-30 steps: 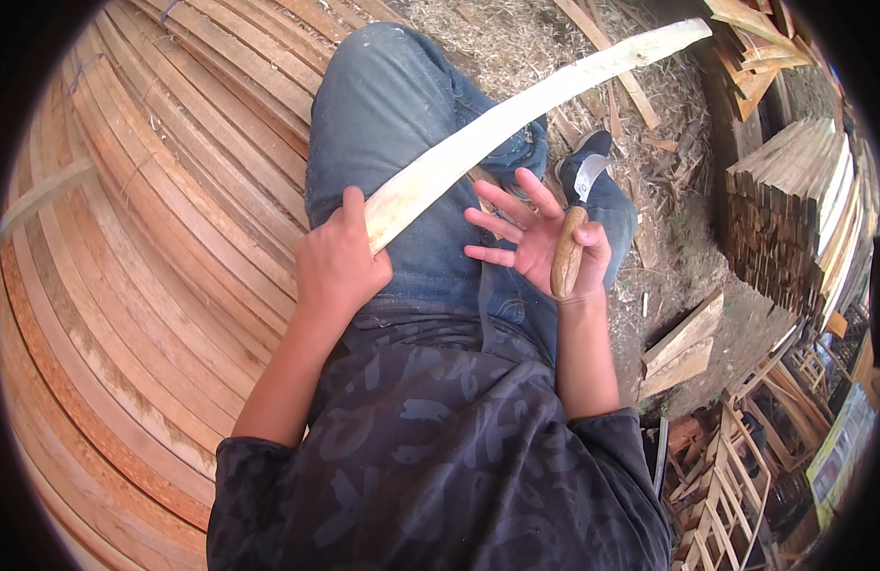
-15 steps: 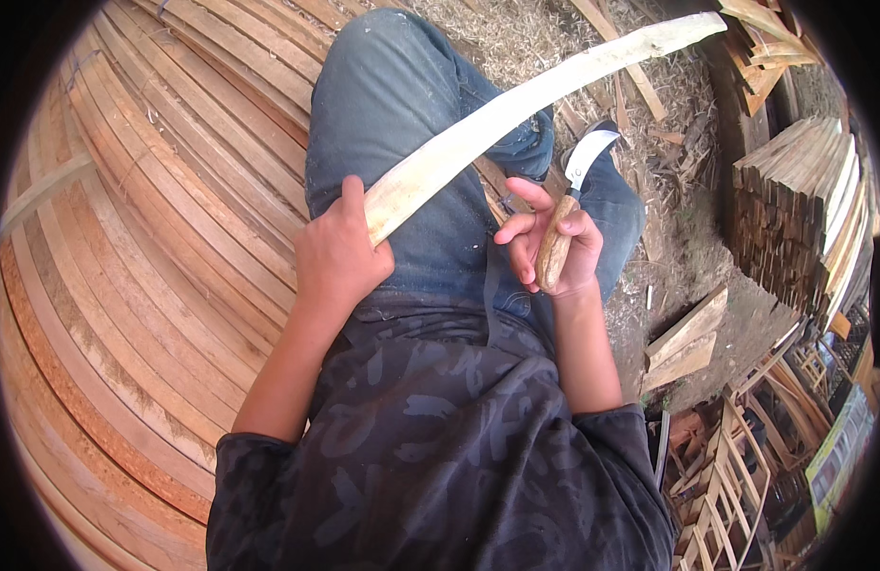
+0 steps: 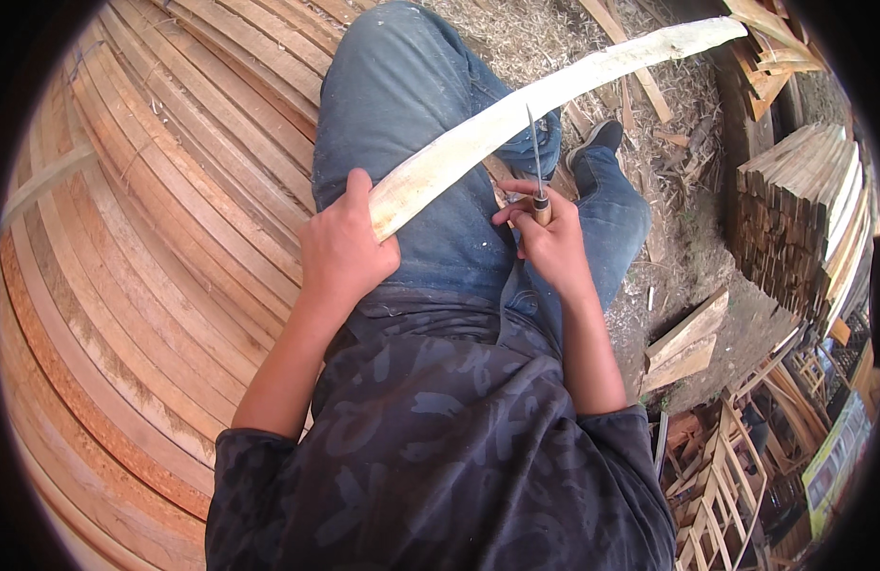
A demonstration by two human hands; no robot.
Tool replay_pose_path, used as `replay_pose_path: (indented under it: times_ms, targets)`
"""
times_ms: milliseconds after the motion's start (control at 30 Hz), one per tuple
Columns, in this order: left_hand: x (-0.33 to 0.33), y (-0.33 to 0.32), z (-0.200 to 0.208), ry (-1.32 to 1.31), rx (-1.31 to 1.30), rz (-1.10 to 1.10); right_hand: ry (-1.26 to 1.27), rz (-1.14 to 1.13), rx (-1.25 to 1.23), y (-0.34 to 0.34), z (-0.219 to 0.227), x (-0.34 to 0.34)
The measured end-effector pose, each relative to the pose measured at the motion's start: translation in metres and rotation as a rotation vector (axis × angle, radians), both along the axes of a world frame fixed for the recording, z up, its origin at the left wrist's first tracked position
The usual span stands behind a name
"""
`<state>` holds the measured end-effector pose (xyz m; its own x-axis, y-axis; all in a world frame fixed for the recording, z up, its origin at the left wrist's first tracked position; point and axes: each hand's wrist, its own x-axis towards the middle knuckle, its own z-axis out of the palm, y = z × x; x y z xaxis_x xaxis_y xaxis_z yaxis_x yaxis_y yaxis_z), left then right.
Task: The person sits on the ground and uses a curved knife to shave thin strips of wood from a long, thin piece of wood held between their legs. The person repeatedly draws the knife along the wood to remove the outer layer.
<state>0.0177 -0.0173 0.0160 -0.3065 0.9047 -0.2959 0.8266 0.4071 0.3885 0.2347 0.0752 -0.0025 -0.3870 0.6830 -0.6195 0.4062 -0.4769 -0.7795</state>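
Observation:
My left hand [image 3: 347, 243] is closed round the near end of a long pale wooden strip [image 3: 488, 133], thumb along its side. The strip slants across my jeans toward the far right, its far end out over the shavings. In my right hand [image 3: 551, 243] is a knife [image 3: 542, 206] with a short wooden handle, gripped with the thumb and some fingers extended. Its thin blade [image 3: 535, 143] appears edge-on and points away from me, overlapping the strip in the picture; whether they touch I cannot tell.
Long brown planks [image 3: 155, 247] lie side by side on the left. Wood shavings [image 3: 554, 48] cover the ground ahead. A stack of cut boards [image 3: 792, 209] stands at the right, with a loose wood piece [image 3: 687, 338] nearer me and wooden frames [image 3: 721, 485] at lower right.
My right hand has turned the knife, so its curved blade now shows edge-on instead of flat, and shifted slightly left. The strip has moved a little to the right.

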Motion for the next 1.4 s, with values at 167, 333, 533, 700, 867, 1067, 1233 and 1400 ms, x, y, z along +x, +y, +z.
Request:
replay_pose_path:
  times_ms: [167,333,533,700,867,1067,1233,1400]
  targets:
    - [-0.004,-0.002,-0.002,-0.059,0.017,0.028,-0.205,0.185,0.494,-0.012,-0.006,-0.01]
    - [-0.011,0.001,0.001,-0.162,-0.016,0.042,-0.427,0.272,0.69,-0.014,-0.012,-0.01]
    - [-0.018,-0.002,-0.003,-0.249,-0.003,0.033,-0.579,0.341,0.76,-0.008,-0.013,0.008]
    - [-0.019,-0.005,-0.011,-0.293,0.09,0.022,-0.612,0.323,0.821,-0.011,-0.007,0.008]
    - [-0.018,-0.006,-0.014,-0.265,0.124,0.032,-0.706,0.34,0.946,0.003,-0.015,0.003]
    - [-0.009,-0.003,-0.009,-0.202,0.091,0.066,-0.853,-0.013,0.648,0.053,-0.044,0.026]
    - [-0.009,0.0,-0.005,-0.137,-0.006,0.044,-0.827,-0.071,0.83,0.075,-0.037,0.052]
    - [-0.01,0.0,-0.01,-0.165,0.059,0.02,-0.709,0.311,0.862,0.028,-0.026,0.012]
